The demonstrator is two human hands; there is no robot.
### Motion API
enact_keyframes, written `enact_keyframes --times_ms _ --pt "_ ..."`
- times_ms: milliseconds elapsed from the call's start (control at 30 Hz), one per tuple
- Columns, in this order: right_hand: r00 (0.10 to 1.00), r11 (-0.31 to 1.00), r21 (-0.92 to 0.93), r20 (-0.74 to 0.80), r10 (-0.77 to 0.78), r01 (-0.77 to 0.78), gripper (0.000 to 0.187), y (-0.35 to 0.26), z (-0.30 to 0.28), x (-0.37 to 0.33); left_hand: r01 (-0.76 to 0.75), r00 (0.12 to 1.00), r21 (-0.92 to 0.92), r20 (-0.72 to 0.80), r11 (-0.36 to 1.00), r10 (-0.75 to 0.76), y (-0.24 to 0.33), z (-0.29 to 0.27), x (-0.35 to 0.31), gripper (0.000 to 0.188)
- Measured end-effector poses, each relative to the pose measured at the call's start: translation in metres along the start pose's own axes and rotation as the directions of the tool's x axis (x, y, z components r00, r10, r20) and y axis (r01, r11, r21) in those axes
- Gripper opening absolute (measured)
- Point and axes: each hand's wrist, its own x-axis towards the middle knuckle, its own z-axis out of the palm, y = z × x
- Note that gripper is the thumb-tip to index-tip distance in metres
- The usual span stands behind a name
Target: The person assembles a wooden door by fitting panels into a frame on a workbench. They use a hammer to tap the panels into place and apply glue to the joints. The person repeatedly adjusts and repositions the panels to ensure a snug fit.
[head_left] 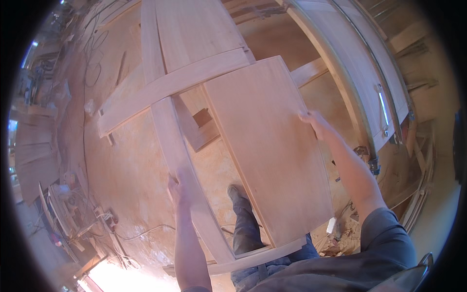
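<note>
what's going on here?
A person has both hands on a wooden assembly. The left hand is at the left edge of a long, narrow pale-wood bar; the right hand is at the right edge of a wide, flat pale-wood panel. An open gap separates bar and panel.

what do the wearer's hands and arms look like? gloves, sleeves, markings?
Left hand and right hand are bare, no gloves. Right sleeve is dark grey-blue, short, ending near the elbow; only a dark edge of the left one shows. Both forearms are uncovered, with no cables or obvious markings. Rings: too small to tell.
</note>
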Motion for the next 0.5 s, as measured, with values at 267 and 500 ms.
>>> enact_keyframes --times_ms 267,500 --pt "0.986 0.931 0.356 -0.113 0.123 -0.075 0.049 0.082 -0.004 -0.045 0.160 0.957 -0.359 0.285 0.920 -0.055 -0.035 -0.019 -0.037 0.064" --pt "0.996 0.954 0.296 -0.089 -0.021 0.046 0.050 0.064 0.129 -0.062 0.203 0.950 -0.413 0.303 0.888 -0.076 -0.041 0.004 -0.042 0.065"
